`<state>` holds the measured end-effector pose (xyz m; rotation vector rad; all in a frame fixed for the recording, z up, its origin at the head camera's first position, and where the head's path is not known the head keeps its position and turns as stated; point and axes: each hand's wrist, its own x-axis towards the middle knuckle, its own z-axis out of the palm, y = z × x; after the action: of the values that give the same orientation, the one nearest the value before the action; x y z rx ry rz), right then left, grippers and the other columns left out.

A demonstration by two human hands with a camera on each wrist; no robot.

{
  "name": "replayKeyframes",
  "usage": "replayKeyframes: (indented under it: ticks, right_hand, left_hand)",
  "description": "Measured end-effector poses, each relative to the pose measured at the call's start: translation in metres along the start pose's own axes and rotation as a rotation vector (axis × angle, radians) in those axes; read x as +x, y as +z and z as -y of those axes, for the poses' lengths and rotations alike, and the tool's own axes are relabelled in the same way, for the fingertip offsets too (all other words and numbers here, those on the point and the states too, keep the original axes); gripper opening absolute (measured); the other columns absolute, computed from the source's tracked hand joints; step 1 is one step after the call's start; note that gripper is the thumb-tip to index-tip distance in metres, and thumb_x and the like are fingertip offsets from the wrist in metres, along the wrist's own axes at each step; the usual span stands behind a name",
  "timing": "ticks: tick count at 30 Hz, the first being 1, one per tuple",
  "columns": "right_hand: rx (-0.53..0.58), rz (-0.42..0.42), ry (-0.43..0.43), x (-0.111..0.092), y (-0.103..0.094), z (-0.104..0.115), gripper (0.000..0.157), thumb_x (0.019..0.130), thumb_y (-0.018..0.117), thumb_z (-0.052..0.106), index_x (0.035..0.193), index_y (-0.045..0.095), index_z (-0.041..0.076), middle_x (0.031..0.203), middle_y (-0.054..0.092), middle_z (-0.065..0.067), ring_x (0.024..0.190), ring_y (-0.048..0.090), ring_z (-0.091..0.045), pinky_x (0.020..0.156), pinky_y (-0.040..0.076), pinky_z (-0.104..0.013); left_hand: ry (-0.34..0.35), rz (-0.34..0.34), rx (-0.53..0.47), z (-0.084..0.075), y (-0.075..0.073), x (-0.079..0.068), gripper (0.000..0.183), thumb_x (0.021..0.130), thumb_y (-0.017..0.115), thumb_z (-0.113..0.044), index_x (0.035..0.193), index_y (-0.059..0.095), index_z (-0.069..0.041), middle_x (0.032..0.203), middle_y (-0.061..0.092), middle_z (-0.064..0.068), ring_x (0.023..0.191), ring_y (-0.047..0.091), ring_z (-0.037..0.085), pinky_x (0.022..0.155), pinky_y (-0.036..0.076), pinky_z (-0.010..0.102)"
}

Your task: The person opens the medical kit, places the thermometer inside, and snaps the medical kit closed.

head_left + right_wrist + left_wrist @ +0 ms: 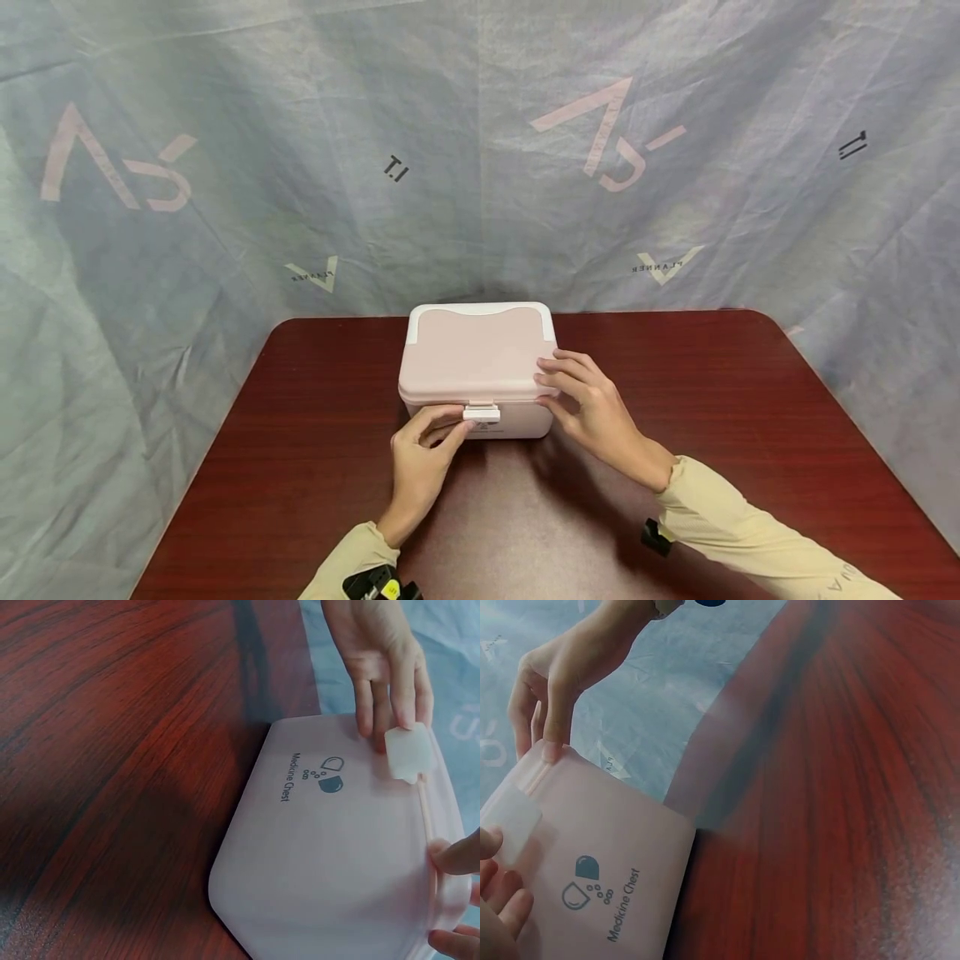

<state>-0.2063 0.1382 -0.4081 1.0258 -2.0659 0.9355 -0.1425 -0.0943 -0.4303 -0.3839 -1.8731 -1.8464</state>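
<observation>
A pale pink medicine chest (480,350) with white trim stands at the far side of the table, its lid down. "Medicine Chest" lettering and a capsule print mark its front in both wrist views. My left hand (420,467) pinches the white latch (481,413) at the front middle, fingertips at its left end and thumb low on it. On the right front corner, my right hand (600,417) grips the lid (448,900), with fingers on top and the thumb at the seam below the rim. Whatever is inside the chest is hidden.
The dark red wooden table (315,433) has rounded far corners. Grey printed cloth (480,167) hangs behind it and along both sides, close to the chest's back. A black device (378,583) sits on the left wrist, another (656,537) on the right.
</observation>
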Motion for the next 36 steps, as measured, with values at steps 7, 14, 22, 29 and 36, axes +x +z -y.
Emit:
replayKeyframes:
  ticks: [7, 14, 22, 29, 36]
  right_hand:
    - [-0.030, 0.023, 0.008, 0.000, -0.001, 0.002, 0.032, 0.066, 0.083, -0.001, 0.097, 0.073, -0.001, 0.106, 0.067, -0.014, 0.108, 0.056, -0.037, 0.096, 0.047, -0.039]
    - [-0.044, 0.027, -0.008, 0.000, -0.002, 0.001, 0.032, 0.065, 0.083, -0.002, 0.096, 0.072, 0.000, 0.106, 0.067, -0.014, 0.107, 0.056, -0.037, 0.094, 0.047, -0.040]
    - [-0.053, 0.016, -0.038, 0.002, 0.000, 0.000, 0.033, 0.064, 0.084, -0.003, 0.096, 0.072, -0.001, 0.105, 0.067, -0.015, 0.106, 0.057, -0.039, 0.091, 0.049, -0.045]
    - [-0.039, 0.026, -0.033, 0.002, 0.001, 0.001, 0.032, 0.066, 0.083, -0.002, 0.096, 0.072, 0.000, 0.106, 0.067, -0.015, 0.108, 0.056, -0.039, 0.090, 0.049, -0.047]
    - [-0.046, 0.016, -0.033, 0.000, 0.000, 0.002, 0.033, 0.066, 0.083, -0.001, 0.096, 0.072, 0.000, 0.107, 0.067, -0.015, 0.108, 0.056, -0.038, 0.092, 0.049, -0.044]
  left_hand:
    - [-0.017, -0.025, 0.001, -0.004, 0.003, 0.002, 0.020, 0.076, 0.072, 0.012, 0.096, 0.066, 0.011, 0.090, 0.064, 0.024, 0.072, 0.065, 0.031, 0.061, 0.058, 0.040]
    - [0.062, -0.044, 0.024, -0.007, 0.008, 0.004, 0.019, 0.076, 0.070, 0.016, 0.094, 0.066, 0.014, 0.087, 0.062, 0.027, 0.061, 0.063, 0.022, 0.048, 0.055, 0.041]
    - [0.284, -0.057, 0.214, 0.014, 0.007, 0.003, 0.023, 0.074, 0.072, 0.015, 0.096, 0.070, 0.007, 0.094, 0.062, 0.019, 0.068, 0.062, 0.027, 0.054, 0.055, 0.024]
    - [0.525, 0.047, 0.464, 0.029, 0.000, 0.002, 0.036, 0.073, 0.074, 0.011, 0.108, 0.069, 0.003, 0.107, 0.059, 0.015, 0.080, 0.063, 0.018, 0.063, 0.052, 0.019]
    - [0.628, 0.094, 0.563, 0.031, -0.001, 0.009, 0.036, 0.073, 0.073, 0.011, 0.108, 0.068, 0.004, 0.104, 0.060, 0.015, 0.084, 0.062, 0.019, 0.069, 0.054, 0.023]
